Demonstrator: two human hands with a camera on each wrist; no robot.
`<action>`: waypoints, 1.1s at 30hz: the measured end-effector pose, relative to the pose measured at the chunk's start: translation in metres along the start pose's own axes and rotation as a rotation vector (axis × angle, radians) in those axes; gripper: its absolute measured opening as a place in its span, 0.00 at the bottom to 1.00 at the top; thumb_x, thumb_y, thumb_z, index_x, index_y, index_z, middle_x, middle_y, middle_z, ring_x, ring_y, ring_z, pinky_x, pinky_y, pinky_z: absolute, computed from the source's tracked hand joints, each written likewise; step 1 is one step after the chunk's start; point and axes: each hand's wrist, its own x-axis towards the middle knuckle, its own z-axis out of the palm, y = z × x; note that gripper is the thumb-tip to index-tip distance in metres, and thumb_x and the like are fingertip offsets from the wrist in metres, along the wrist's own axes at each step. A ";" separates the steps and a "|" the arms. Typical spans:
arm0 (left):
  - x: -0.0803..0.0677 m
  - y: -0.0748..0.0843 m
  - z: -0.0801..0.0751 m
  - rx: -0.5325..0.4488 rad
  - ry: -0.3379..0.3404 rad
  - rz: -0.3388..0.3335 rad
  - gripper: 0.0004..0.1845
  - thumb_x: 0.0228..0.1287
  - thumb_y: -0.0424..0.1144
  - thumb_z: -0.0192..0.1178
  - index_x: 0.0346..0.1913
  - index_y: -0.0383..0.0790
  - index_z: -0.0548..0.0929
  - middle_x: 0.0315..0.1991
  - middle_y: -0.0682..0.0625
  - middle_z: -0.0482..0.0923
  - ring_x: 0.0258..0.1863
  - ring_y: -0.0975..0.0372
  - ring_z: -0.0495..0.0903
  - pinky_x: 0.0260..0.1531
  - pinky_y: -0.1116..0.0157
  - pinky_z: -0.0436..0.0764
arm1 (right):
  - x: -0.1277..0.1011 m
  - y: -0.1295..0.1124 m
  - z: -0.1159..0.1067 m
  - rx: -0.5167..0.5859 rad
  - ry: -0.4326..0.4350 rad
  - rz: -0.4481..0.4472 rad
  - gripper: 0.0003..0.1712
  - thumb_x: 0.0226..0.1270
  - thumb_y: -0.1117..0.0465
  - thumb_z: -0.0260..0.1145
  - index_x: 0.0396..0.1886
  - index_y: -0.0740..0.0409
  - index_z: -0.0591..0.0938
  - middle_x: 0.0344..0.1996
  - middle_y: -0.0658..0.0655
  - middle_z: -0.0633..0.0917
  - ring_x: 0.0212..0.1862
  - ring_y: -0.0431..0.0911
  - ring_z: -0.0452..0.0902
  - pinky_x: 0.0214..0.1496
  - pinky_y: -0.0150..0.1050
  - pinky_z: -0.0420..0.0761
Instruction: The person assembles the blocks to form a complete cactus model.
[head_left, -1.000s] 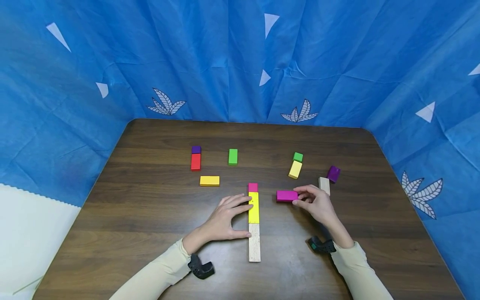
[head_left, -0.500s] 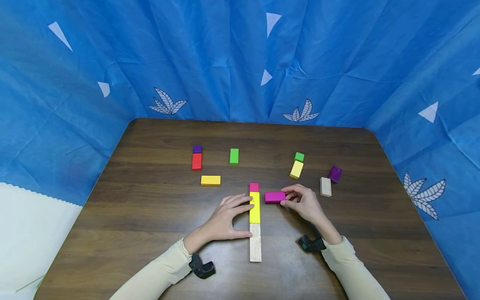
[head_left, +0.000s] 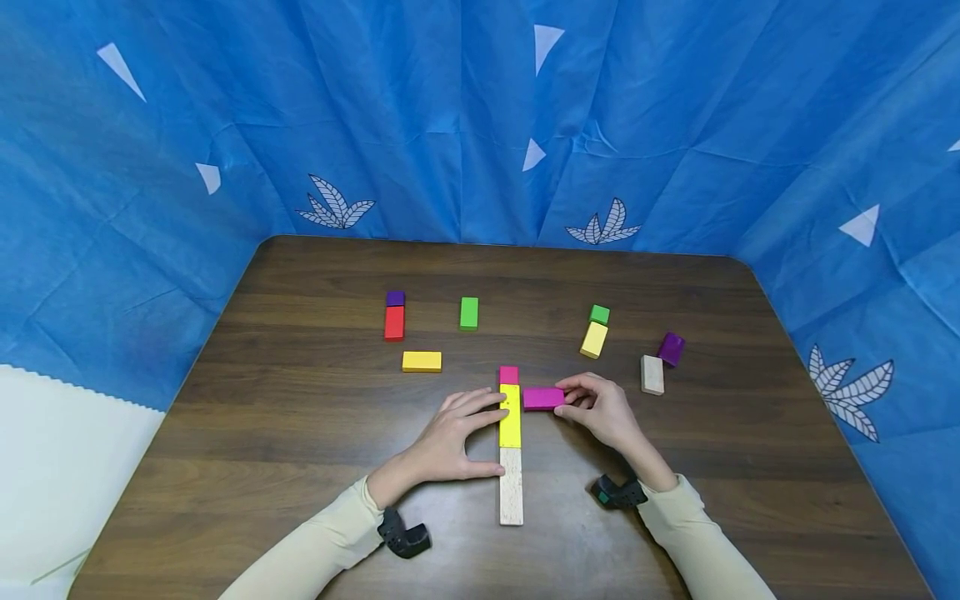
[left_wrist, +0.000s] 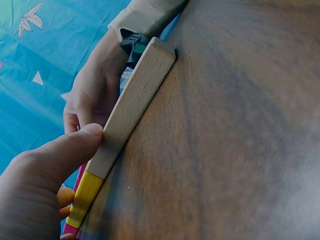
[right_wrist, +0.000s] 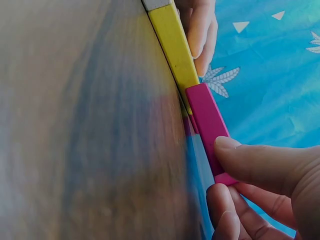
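Magenta block (head_left: 543, 397), lying crosswise with its end against the right side of the long yellow block (head_left: 509, 415), is pinched at its outer end by the right hand (head_left: 600, 408). The yellow block sits in a line between a small pink block (head_left: 508, 375) beyond it and a plain wooden block (head_left: 511, 496) nearer the person; release appears to remain. The left hand (head_left: 450, 437) lies flat on the counter (head_left: 300, 433), fingers extended, thumb pressing the line's left side.
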 end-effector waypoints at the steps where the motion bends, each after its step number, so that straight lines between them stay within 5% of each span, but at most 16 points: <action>1: 0.000 0.000 0.000 0.000 0.001 0.002 0.39 0.41 0.66 0.60 0.57 0.48 0.73 0.62 0.54 0.65 0.63 0.56 0.59 0.59 0.53 0.57 | 0.000 0.000 0.000 -0.003 -0.001 0.003 0.16 0.42 0.62 0.73 0.35 0.55 0.82 0.26 0.51 0.80 0.25 0.41 0.75 0.24 0.31 0.76; 33: 0.000 0.000 0.000 0.001 0.003 0.000 0.39 0.41 0.66 0.60 0.57 0.48 0.73 0.62 0.54 0.64 0.64 0.56 0.59 0.59 0.53 0.56 | -0.003 -0.002 0.006 -0.097 -0.020 -0.020 0.16 0.41 0.61 0.74 0.34 0.52 0.82 0.25 0.49 0.79 0.24 0.39 0.72 0.24 0.29 0.73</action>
